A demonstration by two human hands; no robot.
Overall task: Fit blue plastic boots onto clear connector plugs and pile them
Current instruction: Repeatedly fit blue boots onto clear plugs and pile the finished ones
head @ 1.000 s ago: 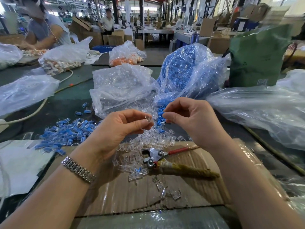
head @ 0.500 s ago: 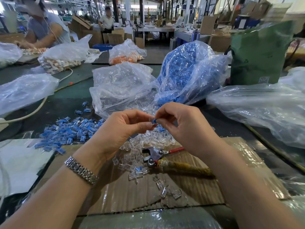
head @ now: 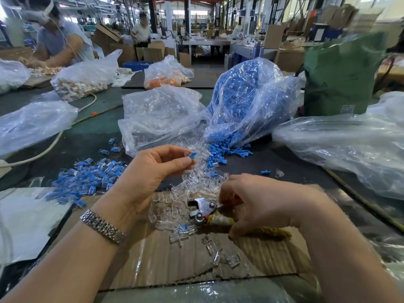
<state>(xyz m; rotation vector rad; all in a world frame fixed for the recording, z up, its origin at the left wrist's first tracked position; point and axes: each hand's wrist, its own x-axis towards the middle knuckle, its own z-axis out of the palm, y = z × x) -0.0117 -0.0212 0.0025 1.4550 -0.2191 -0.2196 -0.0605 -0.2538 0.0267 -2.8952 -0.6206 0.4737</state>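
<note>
A clear plug with a blue boot (head: 192, 155) on it is pinched at the fingertips of the left hand (head: 153, 171) and is held up over the table. The right hand (head: 260, 204) is lowered onto the pliers (head: 202, 209), and its fingers are curled round the wrapped handle. Whether the handle is gripped tight cannot be told.

The boot looks only partly pushed on. For the step to be done well, the plug should be held steady by its sides, and the boot should be pushed on straight until it sits all the way. If it is tilted, it may pop off. The pliers are best closed gently, so the clear plastic is not cracked.

A pile of finished blue pieces (head: 87, 176) is seen to the left, well apart from the hands. That is likely where this piece is to be dropped.

Loose clear plugs (head: 196, 182) are spread between the hands and on the cardboard (head: 153, 263). Loose blue boots (head: 227, 147) are spilled from the blue bag (head: 247, 101), beside the clear bag (head: 161, 114). The loose plugs lie all around the pliers, so one may be knocked away.
</note>
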